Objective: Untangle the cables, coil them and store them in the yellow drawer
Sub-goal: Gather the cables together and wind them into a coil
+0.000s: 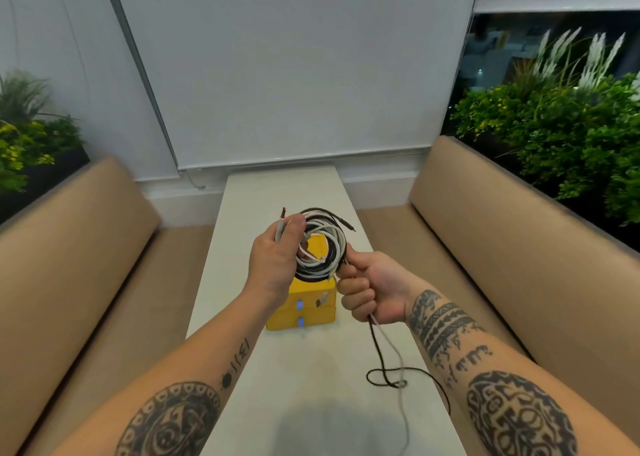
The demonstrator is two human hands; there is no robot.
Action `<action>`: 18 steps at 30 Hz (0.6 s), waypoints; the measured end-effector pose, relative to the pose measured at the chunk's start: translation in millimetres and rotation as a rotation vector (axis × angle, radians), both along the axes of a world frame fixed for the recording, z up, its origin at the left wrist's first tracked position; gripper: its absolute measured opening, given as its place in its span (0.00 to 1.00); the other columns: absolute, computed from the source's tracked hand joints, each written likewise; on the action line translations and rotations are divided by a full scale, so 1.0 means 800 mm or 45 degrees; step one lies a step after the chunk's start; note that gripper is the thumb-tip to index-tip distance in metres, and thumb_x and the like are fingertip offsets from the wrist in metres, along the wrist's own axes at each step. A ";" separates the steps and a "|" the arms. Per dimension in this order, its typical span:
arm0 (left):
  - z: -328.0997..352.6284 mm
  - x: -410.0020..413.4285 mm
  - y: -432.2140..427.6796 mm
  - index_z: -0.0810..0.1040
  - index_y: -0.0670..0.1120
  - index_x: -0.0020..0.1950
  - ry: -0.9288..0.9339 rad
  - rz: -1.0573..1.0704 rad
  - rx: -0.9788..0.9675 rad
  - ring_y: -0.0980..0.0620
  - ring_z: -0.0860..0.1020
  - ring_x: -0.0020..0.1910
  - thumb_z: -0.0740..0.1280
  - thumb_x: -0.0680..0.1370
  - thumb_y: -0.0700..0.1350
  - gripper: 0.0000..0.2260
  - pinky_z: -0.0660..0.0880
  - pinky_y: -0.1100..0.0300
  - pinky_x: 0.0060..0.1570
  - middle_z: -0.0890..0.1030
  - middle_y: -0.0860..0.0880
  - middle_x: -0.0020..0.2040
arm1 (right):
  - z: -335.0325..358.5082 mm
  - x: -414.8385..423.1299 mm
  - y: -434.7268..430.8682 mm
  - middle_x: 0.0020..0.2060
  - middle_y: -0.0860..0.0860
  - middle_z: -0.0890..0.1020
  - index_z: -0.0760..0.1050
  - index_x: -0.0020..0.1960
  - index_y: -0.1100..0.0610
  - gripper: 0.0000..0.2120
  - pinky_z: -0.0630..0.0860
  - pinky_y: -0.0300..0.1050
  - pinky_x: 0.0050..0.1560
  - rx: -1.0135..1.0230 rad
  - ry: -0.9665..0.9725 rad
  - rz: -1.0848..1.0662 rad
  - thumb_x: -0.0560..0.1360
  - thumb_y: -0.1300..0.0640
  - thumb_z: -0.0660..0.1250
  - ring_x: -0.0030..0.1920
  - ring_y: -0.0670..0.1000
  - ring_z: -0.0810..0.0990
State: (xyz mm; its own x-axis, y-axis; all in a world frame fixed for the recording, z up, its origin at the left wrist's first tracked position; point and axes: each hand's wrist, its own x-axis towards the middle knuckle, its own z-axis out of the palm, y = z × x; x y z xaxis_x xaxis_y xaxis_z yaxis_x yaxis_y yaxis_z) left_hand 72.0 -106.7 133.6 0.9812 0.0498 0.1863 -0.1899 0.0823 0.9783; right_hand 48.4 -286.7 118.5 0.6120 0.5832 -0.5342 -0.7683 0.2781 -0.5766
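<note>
Coil (320, 244) of black and white cables mid-frame, my left hand (273, 265) clamped on it, right hand (372, 293) fisted round loose tails; winding unfinished, yellow drawer (300, 312) below shut.

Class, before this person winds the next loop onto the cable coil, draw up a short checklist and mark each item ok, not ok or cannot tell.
1. Left hand grips the black-and-white cable coil: ok.
2. Right hand holds the loose black and white cable tails: ok.
3. Tails free of knots: not ok, the black tail makes a tangled loop on the white table.
4. Cables coiled separately: not ok, both colours share one coil.
5. Small yellow drawer unit within reach: ok.
6. Drawer open to receive the coil: cannot tell, coil hides the top.
</note>
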 end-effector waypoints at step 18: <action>0.000 0.017 -0.007 0.78 0.51 0.45 -0.191 0.443 0.666 0.53 0.75 0.38 0.62 0.80 0.62 0.16 0.67 0.62 0.34 0.78 0.54 0.36 | 0.050 -0.029 0.038 0.39 0.55 0.79 0.76 0.47 0.63 0.18 0.67 0.46 0.35 -1.670 -1.458 0.278 0.82 0.49 0.60 0.38 0.52 0.74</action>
